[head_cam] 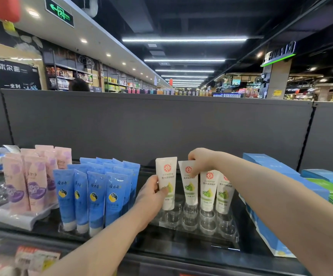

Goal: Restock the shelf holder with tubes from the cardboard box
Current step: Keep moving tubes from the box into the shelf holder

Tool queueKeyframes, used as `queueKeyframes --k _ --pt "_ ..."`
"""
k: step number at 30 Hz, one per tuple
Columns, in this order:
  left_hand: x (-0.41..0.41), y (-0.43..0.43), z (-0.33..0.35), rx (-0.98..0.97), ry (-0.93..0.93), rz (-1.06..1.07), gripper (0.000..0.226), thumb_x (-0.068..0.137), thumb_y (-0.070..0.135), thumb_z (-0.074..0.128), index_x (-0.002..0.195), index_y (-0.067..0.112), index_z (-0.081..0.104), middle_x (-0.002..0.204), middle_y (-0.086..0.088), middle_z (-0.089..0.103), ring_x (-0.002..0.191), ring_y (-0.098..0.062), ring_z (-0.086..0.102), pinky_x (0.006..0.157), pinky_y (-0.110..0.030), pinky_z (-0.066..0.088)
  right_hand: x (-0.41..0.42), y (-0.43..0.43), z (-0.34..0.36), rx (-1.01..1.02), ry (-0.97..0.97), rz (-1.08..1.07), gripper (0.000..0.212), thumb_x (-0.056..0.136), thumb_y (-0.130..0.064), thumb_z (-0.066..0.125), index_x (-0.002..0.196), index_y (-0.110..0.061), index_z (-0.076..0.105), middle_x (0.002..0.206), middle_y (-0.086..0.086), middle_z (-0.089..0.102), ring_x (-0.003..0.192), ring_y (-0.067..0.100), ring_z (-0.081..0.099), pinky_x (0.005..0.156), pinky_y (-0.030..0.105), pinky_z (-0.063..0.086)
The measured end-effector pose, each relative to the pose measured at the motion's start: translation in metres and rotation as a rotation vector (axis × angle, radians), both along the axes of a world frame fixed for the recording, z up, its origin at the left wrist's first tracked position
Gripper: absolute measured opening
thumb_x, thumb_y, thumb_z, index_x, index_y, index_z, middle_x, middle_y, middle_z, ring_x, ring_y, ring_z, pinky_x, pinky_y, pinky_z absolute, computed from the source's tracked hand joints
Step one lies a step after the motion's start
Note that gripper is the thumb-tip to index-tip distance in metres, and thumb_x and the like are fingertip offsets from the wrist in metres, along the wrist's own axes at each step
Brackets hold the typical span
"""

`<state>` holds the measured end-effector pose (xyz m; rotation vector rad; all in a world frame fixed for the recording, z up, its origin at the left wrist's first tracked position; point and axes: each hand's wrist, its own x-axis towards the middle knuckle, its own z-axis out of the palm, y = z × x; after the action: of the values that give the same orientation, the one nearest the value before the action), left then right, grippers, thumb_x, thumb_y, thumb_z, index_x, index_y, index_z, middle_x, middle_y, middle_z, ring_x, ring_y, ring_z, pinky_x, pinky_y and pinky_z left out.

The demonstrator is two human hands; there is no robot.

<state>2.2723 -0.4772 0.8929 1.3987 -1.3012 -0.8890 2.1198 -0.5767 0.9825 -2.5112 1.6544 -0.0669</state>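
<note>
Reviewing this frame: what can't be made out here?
Head view only.
Outside the frame: the cardboard box.
Unclear, clear plastic merging: whether the left tube, held by the left hand, has its base in the holder.
Covered by the right hand: the second tube at its top.
Blurred and cut by the bottom edge: the price labels.
Too small: the tubes' small print.

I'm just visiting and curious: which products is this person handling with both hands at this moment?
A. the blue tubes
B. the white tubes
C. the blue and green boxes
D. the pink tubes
B: the left hand grips one white tube by its lower half, and the right hand pinches the top of the second white tube beside it.
</note>
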Motion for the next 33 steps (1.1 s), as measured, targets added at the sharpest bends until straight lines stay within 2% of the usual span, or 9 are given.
queueKeyframes --k 3,7,14,19,23,26,28,30,33 --pt "0.002 -0.001 0.0 -0.002 -0.006 0.005 0.024 0.094 0.017 0.052 0.11 0.033 0.046 0.125 0.006 0.059 0.114 -0.017 0.057 0.096 -0.045 0.049 -0.003 0.002 0.003 0.013 0.022 0.012 0.02 0.082 -0.023 0.071 0.084 -0.02 0.051 0.081 -0.006 0.053 0.072 0.01 0.052 0.057 0.019 0.039" --pt "0.002 0.0 -0.001 0.008 -0.008 0.017 0.022 0.094 0.018 0.052 0.106 0.036 0.046 0.12 0.008 0.06 0.111 -0.017 0.058 0.095 -0.045 0.05 -0.001 0.004 0.007 0.027 0.127 0.021 0.024 0.083 -0.02 0.069 0.096 -0.018 0.049 0.096 -0.001 0.055 0.088 0.017 0.055 0.068 0.023 0.044" --pt "0.003 0.001 0.001 -0.006 -0.021 -0.002 0.024 0.094 0.016 0.052 0.104 0.036 0.044 0.114 0.011 0.058 0.108 -0.014 0.056 0.096 -0.043 0.05 -0.006 -0.001 0.003 -0.004 0.087 0.017 0.022 0.083 -0.022 0.069 0.079 -0.023 0.048 0.081 -0.007 0.052 0.072 0.01 0.053 0.058 0.019 0.04" --pt "0.001 0.001 0.002 0.013 -0.021 0.001 0.024 0.094 0.016 0.052 0.105 0.036 0.044 0.113 0.011 0.057 0.107 -0.014 0.056 0.094 -0.041 0.051 0.005 0.003 -0.001 -0.01 0.217 0.015 0.019 0.083 -0.014 0.066 0.096 -0.016 0.052 0.097 -0.001 0.055 0.09 0.019 0.056 0.079 0.03 0.049" --pt "0.001 0.004 0.003 0.03 -0.018 0.008 0.023 0.094 0.017 0.052 0.106 0.035 0.045 0.12 0.008 0.059 0.11 -0.016 0.057 0.092 -0.04 0.052 0.009 0.004 0.001 -0.01 0.244 -0.01 0.032 0.08 -0.014 0.069 0.11 -0.011 0.059 0.103 0.002 0.059 0.096 0.023 0.059 0.081 0.032 0.05" --pt "0.002 0.006 0.006 0.025 -0.017 -0.004 0.023 0.094 0.016 0.051 0.104 0.036 0.044 0.122 0.008 0.058 0.111 -0.015 0.056 0.095 -0.04 0.05 0.006 0.007 0.003 0.009 0.246 -0.008 0.045 0.081 -0.019 0.071 0.123 -0.013 0.054 0.116 0.003 0.06 0.104 0.022 0.059 0.085 0.031 0.05" --pt "0.002 0.006 0.008 0.03 -0.004 -0.015 0.026 0.094 0.015 0.052 0.109 0.036 0.044 0.124 0.008 0.056 0.115 -0.017 0.054 0.098 -0.043 0.048 0.002 0.011 0.01 0.064 0.178 0.05 0.054 0.082 -0.02 0.069 0.13 -0.018 0.047 0.127 0.0 0.054 0.112 0.02 0.055 0.09 0.031 0.048" --pt "0.001 0.005 0.011 0.028 0.019 -0.035 0.032 0.094 0.014 0.052 0.118 0.034 0.044 0.125 0.009 0.055 0.118 -0.016 0.053 0.1 -0.044 0.047 0.0 0.019 0.025 0.156 -0.011 0.136 0.058 0.083 -0.017 0.067 0.135 -0.021 0.041 0.133 -0.003 0.048 0.121 0.019 0.049 0.094 0.03 0.044" --pt "-0.004 0.002 0.014 -0.022 0.026 -0.113 0.033 0.095 0.015 0.05 0.116 0.04 0.047 0.114 0.019 0.058 0.111 -0.007 0.054 0.097 -0.037 0.047 0.004 0.03 0.038 0.176 -0.219 0.233 0.048 0.084 -0.026 0.068 0.128 -0.022 0.049 0.121 -0.007 0.054 0.112 0.014 0.053 0.093 0.029 0.045"
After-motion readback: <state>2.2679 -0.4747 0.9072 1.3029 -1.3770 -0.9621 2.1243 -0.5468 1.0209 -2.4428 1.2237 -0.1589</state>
